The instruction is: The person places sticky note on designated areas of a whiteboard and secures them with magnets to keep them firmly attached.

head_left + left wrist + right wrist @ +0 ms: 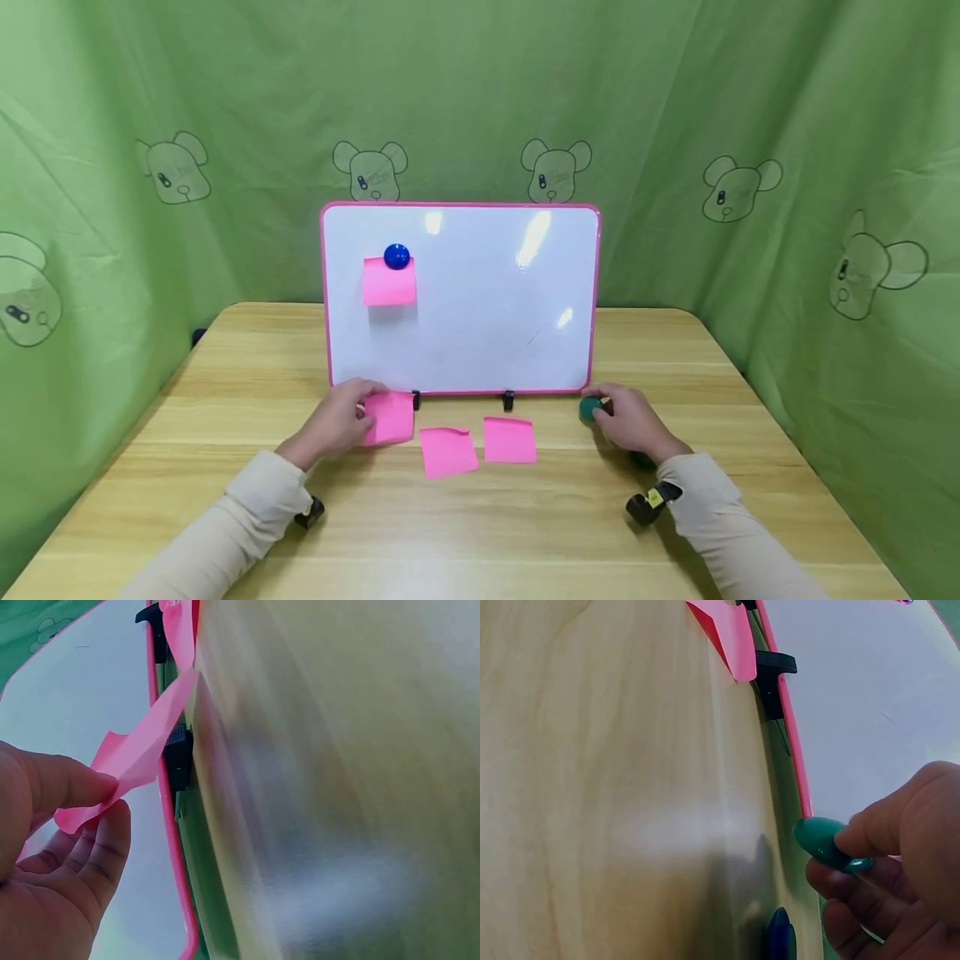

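My left hand pinches a pink sticky note between thumb and fingers, in front of the whiteboard's lower left edge. In the left wrist view the held note bends away from the fingertips. By the board's lower right corner, my right hand pinches a round green magnet; the right wrist view shows the magnet tilted between thumb and fingers. Upright on the table stands the pink-framed whiteboard. A blue magnet sits over the top of another pink note on it.
Two more pink notes, a left one and a right one, lie on the wooden table. A dark magnet lies near my right hand. Black feet support the board. Green curtains surround the table.
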`<act>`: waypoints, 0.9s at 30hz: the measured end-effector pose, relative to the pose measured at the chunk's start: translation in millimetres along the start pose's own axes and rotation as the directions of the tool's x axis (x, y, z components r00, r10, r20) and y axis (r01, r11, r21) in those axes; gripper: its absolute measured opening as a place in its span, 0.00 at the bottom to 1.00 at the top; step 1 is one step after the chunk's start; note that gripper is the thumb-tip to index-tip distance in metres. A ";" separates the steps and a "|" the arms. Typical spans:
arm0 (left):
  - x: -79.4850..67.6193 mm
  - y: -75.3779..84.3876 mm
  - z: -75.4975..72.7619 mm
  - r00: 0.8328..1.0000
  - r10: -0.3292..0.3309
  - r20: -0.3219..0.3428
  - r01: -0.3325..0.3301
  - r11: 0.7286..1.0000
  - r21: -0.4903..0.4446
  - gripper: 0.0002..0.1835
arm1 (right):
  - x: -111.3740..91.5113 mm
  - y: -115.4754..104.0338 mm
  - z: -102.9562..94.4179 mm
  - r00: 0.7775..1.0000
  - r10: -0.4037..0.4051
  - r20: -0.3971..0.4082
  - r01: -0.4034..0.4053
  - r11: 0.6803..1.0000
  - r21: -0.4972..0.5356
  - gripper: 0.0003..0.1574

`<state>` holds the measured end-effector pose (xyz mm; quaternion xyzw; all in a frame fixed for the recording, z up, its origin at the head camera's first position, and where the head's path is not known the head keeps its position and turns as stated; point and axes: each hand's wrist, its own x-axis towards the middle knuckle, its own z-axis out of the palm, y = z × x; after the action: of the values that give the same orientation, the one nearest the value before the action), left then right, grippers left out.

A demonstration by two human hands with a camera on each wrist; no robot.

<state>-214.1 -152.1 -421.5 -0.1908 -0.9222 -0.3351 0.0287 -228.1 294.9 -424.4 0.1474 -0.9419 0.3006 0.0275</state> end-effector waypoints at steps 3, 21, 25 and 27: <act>2.1 2.1 -2.7 1.000 0.015 -0.013 -0.015 1.000 0.005 0.22 | 0.8 -1.6 -1.9 1.000 0.026 0.004 -0.026 0.999 0.025 0.19; 11.6 10.2 -8.6 0.988 0.112 -0.108 -0.115 0.993 -0.029 0.10 | 9.4 -3.7 -10.1 1.000 -0.019 -0.023 0.019 1.000 0.021 0.18; 12.7 12.4 -8.5 0.985 0.123 -0.120 -0.131 0.990 -0.055 0.06 | 9.9 -5.2 -10.4 0.999 -0.028 -0.030 0.029 0.999 0.032 0.18; 13.2 13.6 -8.4 0.983 0.128 -0.130 -0.138 0.988 -0.072 0.08 | 10.5 -6.3 -10.3 0.999 -0.027 -0.031 0.029 0.999 0.037 0.18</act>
<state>-221.9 -143.5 -404.4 -0.2317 -0.8896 -0.3805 0.1009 -236.6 293.1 -411.0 0.1565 -0.9335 0.3198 0.0432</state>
